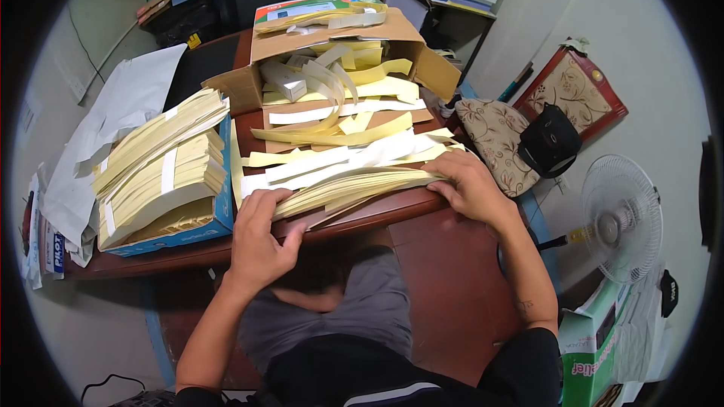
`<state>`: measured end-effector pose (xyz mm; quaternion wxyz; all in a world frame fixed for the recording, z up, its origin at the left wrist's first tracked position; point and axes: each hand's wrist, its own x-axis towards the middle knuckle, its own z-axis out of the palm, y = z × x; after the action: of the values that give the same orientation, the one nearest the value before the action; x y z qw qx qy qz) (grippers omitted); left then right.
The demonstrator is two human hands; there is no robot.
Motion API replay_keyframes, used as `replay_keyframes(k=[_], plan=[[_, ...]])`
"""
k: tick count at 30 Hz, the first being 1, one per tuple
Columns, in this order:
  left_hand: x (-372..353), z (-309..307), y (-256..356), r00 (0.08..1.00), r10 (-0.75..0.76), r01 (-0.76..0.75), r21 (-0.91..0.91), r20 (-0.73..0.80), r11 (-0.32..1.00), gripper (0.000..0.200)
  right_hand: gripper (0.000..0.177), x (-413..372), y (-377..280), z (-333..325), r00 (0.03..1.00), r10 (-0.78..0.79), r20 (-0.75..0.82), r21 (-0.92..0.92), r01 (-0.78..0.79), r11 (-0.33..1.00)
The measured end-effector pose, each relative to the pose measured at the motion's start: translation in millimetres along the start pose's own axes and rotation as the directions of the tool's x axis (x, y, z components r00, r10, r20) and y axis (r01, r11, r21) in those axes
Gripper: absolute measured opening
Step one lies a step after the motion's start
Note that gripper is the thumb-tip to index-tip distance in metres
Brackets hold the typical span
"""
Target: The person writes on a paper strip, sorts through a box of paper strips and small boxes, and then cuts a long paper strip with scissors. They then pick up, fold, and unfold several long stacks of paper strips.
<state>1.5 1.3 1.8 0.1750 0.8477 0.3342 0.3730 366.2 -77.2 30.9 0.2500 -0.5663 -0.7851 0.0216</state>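
A bundle of long, thin yellow paper strips lies along the front edge of the desk, bowed slightly upward in the middle. My left hand grips its left end, thumb in front and fingers behind. At the opposite end, my right hand pinches the strips between thumb and fingers. One or two strips hang a little lower than the others near my left thumb. Just behind the bundle, loose white strips and yellow strips lie crosswise on the desk. The fingertips behind the bundle are partly hidden.
Left of my hands, a blue box holds stacked, banded yellow strips. An open cardboard box with paper strips stands at the back. A chair with a black cap and a fan are on the right.
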Motion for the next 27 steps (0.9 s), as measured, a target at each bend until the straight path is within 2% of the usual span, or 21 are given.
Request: replay_keyframes(k=[4,10,12,15,18,24,27], plan=[[6.2,-0.1,4.3,0.999,0.022,-0.020,-0.061,0.034,0.998,0.057,0.033,10.8,-13.5,-4.5,1.000,0.015,0.010,-0.076,-0.014,0.997],[7.7,-3.2,1.7,0.997,0.041,-0.033,-0.136,0.063,0.990,0.065,0.036,31.0,-22.2,8.2,0.983,-0.171,-0.064,-0.089,0.165,0.982],[8.2,-4.8,4.1,0.994,0.082,-0.076,-0.088,0.067,0.993,0.068,0.037,34.7,-29.9,13.6,0.973,-0.230,-0.013,-0.134,0.226,0.965],[5.6,3.9,-1.6,0.999,0.028,-0.026,-0.031,0.044,0.999,0.067,0.042,38.5,-36.9,26.6,0.944,-0.330,0.019,-0.190,0.328,0.925],[7.0,2.2,1.0,1.000,-0.001,0.004,-0.101,0.026,0.995,0.064,0.047,41.2,-47.6,36.3,0.913,-0.407,0.030,-0.198,0.404,0.893],[4.2,-10.0,-2.5,0.999,-0.027,0.032,-0.119,0.046,0.992,0.048,0.046,46.7,-49.3,44.6,0.881,-0.473,-0.016,-0.206,0.460,0.864],[1.3,-10.6,-7.0,0.999,-0.027,0.030,-0.119,0.023,0.993,0.043,0.039,49.8,-52.1,47.8,0.859,-0.511,-0.026,-0.147,0.503,0.852]])
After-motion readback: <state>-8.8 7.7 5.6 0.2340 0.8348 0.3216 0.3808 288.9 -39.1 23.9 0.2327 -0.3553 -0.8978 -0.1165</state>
